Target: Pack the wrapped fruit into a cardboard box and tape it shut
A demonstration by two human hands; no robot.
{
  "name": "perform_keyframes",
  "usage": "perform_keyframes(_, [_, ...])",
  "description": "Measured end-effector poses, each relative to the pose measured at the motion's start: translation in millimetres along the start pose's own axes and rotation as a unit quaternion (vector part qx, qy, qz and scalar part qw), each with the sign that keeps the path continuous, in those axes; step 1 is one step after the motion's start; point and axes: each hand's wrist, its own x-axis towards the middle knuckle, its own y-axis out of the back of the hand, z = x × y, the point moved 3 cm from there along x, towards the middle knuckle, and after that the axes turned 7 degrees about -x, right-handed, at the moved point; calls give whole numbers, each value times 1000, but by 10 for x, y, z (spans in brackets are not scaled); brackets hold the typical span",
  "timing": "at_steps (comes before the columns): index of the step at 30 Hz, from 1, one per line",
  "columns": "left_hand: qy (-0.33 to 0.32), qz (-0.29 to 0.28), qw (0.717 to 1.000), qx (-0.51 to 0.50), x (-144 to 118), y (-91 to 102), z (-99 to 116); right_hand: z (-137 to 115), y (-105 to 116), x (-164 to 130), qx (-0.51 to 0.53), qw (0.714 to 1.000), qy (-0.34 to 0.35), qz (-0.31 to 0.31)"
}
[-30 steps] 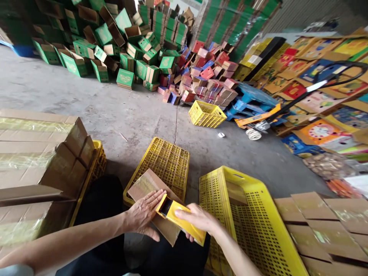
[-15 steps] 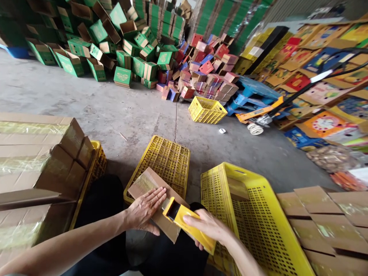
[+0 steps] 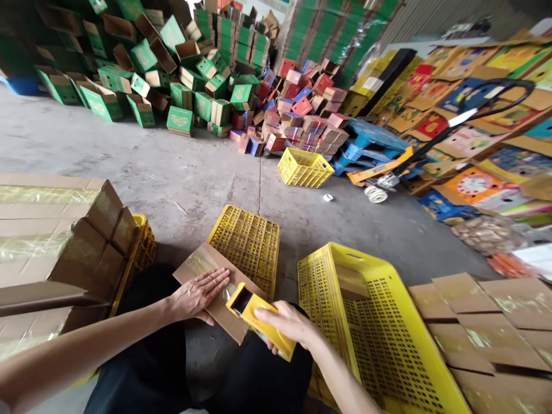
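A flat brown cardboard box [image 3: 225,316] lies slanted over the near part of an upturned yellow crate [image 3: 250,236], above my knees. Clear tape shows along its upper face. My left hand [image 3: 194,296] presses on that face with the fingers stretched out flat. In my right hand [image 3: 288,323] is a yellow tape dispenser [image 3: 252,313], my thumb along its top. The dispenser's front end is at the box's right part; whether its edge touches the cardboard I cannot tell.
To my right stands a large yellow crate [image 3: 375,299] with a brown box [image 3: 351,282] inside. Taped cartons are stacked at left [image 3: 47,230] and right [image 3: 487,322]. Beyond are a small yellow crate [image 3: 305,168], a pallet jack [image 3: 383,175] and heaped green boxes [image 3: 180,119].
The box, both hands and the tape dispenser have shifted left in the view, and the box covers less of the upturned crate. The camera has also moved slightly. My grip looks the same.
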Motion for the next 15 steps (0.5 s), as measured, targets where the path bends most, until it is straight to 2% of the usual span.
perform_keyframes(4, [34, 5, 999, -14, -1, 119, 122, -60, 14, 106, -13, 1000, 12, 2])
perform_keyframes(9, [16, -16, 999, -49, 172, 81, 387, 40, 66, 94, -6, 1000, 5, 6])
perform_keyframes(15, [27, -27, 997, -60, 180, 24, 367, 133, 60, 83, -3, 1000, 5, -2])
